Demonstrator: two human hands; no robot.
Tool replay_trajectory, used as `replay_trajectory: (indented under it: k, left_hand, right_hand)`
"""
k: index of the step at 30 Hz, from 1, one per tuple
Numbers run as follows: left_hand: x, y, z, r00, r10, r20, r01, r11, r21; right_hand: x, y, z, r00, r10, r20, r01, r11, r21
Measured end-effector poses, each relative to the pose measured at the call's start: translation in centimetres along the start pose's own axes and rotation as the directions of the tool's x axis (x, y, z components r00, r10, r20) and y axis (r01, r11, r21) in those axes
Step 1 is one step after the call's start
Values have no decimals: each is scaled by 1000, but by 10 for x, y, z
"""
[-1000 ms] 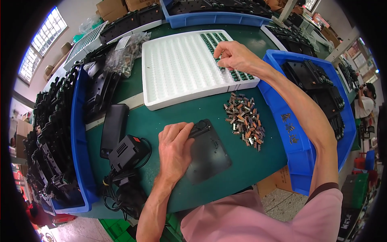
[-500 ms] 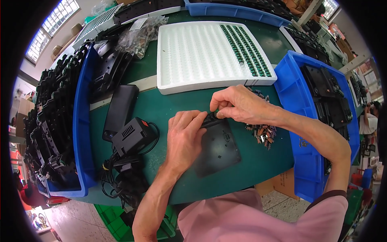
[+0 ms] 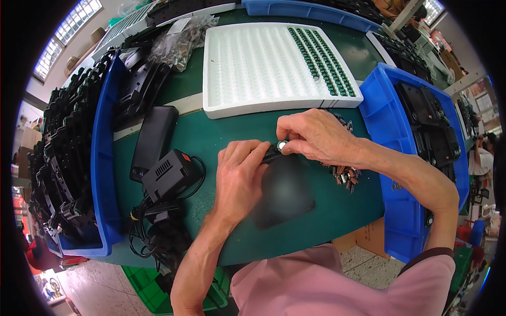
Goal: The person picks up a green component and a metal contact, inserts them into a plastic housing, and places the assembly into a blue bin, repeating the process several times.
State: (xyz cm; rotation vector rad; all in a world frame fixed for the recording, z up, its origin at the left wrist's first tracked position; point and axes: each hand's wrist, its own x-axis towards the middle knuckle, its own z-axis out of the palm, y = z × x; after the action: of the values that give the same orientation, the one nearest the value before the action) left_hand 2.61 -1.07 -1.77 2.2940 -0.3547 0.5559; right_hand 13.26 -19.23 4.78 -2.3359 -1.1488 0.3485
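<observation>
A black plastic housing [image 3: 284,192] with a broad, flat, dull face lies tilted on the green table in front of me. My left hand [image 3: 237,176] is closed on its far left corner, thumb and fingers bent around the edge. Over the far edge my right hand [image 3: 316,138] pinches a small round part [image 3: 282,145] with a pale shiny face and dark green rim, between thumb and forefinger. The part sits at the housing's edge; whether it touches the housing is hidden by my fingers. Small metal-and-brown pieces [image 3: 345,176] lie heaped beside my right wrist.
Beyond my hands lies a white foam tray [image 3: 237,108] with rows of green round parts. Blue bins [image 3: 392,210] of black housings stand right and left. A black power adapter [image 3: 171,176] with cable and a long black case [image 3: 154,142] lie on the left.
The housing's face has tipped: its slot and holes no longer show, and a pale glare lies on it. The round part's shiny face now shows between my right fingers.
</observation>
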Motion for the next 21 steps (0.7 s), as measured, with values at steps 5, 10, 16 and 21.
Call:
replay_trajectory:
  k: [5, 10, 16, 21]
  left_hand:
    - [1, 3, -2, 999, -27, 20, 27, 1000, -10]
    - [-1, -1, 1, 1000, 13, 0, -13, 1000, 5]
    - [0, 2, -1, 1000, -4, 9, 4, 1000, 6]
    - [1, 4, -3, 1000, -18, 19, 18, 1000, 0]
  right_hand:
    - [6, 3, -13, 996, -26, 84, 25, 1000, 6]
    - [4, 3, -3, 987, -143, 71, 146, 988, -39]
    - [4, 5, 0, 989, -147, 29, 148, 988, -37]
    - [5, 3, -1, 997, -69, 28, 67, 995, 67]
